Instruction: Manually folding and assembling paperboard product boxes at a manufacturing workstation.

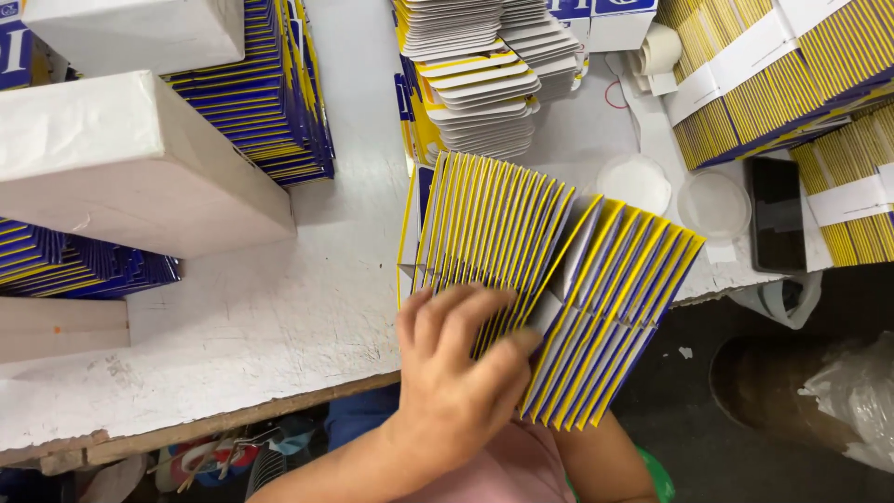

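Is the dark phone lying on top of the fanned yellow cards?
No, the phone lies flat on the white table, right of the fanned cards.

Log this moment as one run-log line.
left hand: on fanned card stack | right hand: hidden beneath stack | white table

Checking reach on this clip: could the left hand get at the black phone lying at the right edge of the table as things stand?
Probably not readily. The left hand is pressed on the fanned stack of yellow-and-blue cards, which stands between it and the black phone. It would need to let go and cross over the cards.
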